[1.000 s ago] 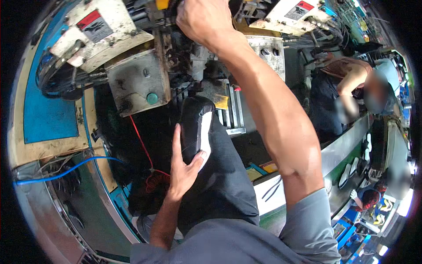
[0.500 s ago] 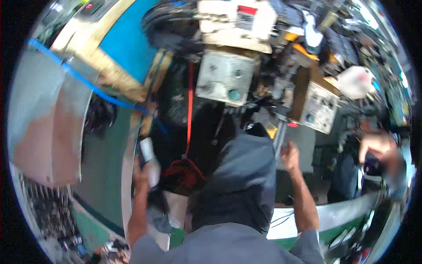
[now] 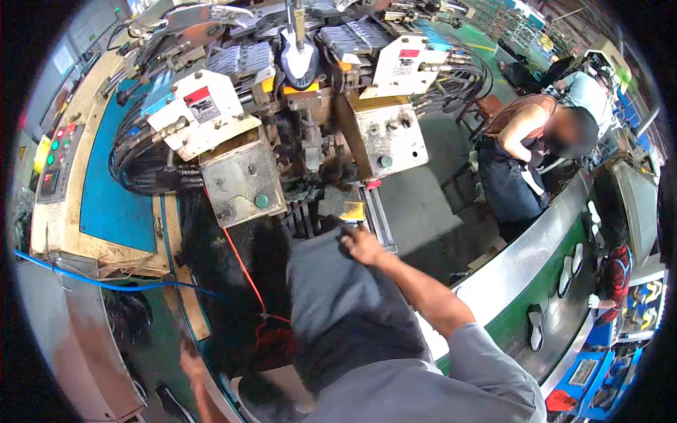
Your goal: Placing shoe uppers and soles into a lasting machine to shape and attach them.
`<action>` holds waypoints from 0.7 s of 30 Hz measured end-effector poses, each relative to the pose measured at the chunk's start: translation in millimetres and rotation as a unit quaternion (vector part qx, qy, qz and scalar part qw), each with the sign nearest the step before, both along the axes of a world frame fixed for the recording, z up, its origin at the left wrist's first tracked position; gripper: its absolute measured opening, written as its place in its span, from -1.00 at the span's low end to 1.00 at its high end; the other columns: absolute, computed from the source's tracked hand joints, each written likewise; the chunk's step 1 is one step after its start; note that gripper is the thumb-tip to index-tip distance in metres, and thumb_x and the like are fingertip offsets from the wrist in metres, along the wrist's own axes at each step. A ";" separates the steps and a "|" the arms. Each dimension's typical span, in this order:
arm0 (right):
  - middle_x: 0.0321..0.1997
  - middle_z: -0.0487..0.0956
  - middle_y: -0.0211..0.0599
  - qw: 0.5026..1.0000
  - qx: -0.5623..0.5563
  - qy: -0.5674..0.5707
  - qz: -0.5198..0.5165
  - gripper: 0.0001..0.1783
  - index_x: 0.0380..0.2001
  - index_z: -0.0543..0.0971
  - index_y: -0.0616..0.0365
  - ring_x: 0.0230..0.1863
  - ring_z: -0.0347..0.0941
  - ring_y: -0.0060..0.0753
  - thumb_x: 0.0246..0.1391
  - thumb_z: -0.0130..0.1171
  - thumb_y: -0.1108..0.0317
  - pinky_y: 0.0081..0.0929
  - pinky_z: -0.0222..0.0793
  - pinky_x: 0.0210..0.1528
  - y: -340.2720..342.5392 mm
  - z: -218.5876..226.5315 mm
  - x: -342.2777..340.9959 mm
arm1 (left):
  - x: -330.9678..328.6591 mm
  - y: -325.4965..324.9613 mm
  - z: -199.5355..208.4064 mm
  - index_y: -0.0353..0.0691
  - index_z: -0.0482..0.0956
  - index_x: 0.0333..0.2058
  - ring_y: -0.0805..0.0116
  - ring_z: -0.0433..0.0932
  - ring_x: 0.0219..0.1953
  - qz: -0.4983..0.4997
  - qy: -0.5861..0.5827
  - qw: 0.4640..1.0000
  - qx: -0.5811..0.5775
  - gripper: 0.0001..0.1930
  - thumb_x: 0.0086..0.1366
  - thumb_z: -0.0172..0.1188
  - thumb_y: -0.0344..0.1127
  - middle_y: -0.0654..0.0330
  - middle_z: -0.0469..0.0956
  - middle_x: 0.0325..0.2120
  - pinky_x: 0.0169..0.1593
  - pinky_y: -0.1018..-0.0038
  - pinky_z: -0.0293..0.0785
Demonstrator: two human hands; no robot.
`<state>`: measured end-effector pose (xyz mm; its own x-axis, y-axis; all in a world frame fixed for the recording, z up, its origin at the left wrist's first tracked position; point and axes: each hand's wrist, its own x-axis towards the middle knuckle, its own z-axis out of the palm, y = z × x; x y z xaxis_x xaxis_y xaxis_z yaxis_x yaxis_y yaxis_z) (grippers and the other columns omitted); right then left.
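Two hands are showing here, and they are sitting well apart. The right hand (image 3: 362,245) is reaching forward from a bent elbow, the forearm running up from the grey sleeve (image 3: 469,366) at the lower right, and its fingers are curling down onto the top of the raised knee in dark grey trousers (image 3: 338,303). The fingers are looking narrow, pressed on the cloth rather than gripping anything separate, though the knuckles are hiding the fingertips, so I cannot be sure of that.

The left hand (image 3: 190,363) is hanging low near the bottom edge, beside the inner rim of the green floor plate (image 3: 151,338); it is blurred and I cannot tell how its fingers are set or whether it is holding anything.

Just beyond the right hand, a yellow block (image 3: 352,210) is sitting at the foot of the machine (image 3: 303,127), between two grey steel boxes, each with a green button (image 3: 261,201). A red cord (image 3: 243,271) is trailing down from the left box toward the floor. A blue hose (image 3: 106,283) is crossing the lower edge of the blue-topped control desk (image 3: 106,190) on the left.

On the right, another person (image 3: 536,148) is bending beside a curved conveyor (image 3: 543,282) that is carrying pale shoe soles (image 3: 568,275).
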<state>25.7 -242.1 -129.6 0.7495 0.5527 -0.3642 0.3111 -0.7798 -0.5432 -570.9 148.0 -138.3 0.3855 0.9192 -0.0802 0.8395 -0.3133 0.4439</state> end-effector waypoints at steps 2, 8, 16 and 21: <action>0.58 0.21 0.21 0.997 -0.073 -0.036 0.002 -0.26 0.57 0.26 -0.19 0.45 0.32 0.47 0.44 0.03 -0.15 0.25 0.36 0.41 16.2 -0.3 -23.7 | 96.6 -2.4 6.9 -0.37 0.52 0.28 -0.21 0.56 0.28 -0.171 0.085 0.981 0.029 -0.54 0.43 0.04 -0.48 -0.23 0.57 0.24 0.37 0.10 0.45; 0.57 0.22 0.17 0.994 -0.081 -0.075 -0.017 -0.27 0.59 0.24 -0.26 0.41 0.36 0.39 0.47 0.00 -0.17 0.31 0.38 0.37 15.7 0.7 -36.2 | 406.9 -83.6 9.3 -0.25 0.56 0.30 -0.06 0.63 -0.05 -0.343 -0.221 0.911 -0.062 -0.53 0.45 0.20 -0.37 -0.10 0.63 -0.16 0.09 0.13 0.52; 0.43 0.38 0.14 0.994 -0.077 -0.065 -0.052 -0.33 0.50 0.40 -0.16 0.34 0.42 0.32 0.43 0.02 -0.12 0.25 0.42 0.33 11.8 -1.8 -17.8 | 665.0 -151.8 -10.9 -0.39 0.42 0.23 0.13 0.58 0.08 -0.065 -0.428 0.766 -0.475 -0.44 0.48 0.34 -0.10 0.06 0.53 0.04 0.26 0.02 0.59; 0.33 0.46 0.14 0.993 -0.075 -0.058 -0.069 -0.41 0.37 0.52 -0.08 0.30 0.47 0.29 0.37 0.08 -0.05 0.24 0.43 0.32 19.2 -9.2 -4.9 | 693.9 -163.7 -22.2 -0.40 0.61 -0.23 0.32 0.61 -0.35 0.009 -0.411 0.828 -0.381 -0.87 0.45 0.24 -0.42 0.18 0.53 -0.34 -0.08 0.29 0.83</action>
<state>20.8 -222.9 -138.7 0.8562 0.3878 -0.3413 0.2488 -0.8886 -0.3854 123.0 -15.6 -160.6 0.5845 0.7288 -0.3566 0.1574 0.3293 0.9310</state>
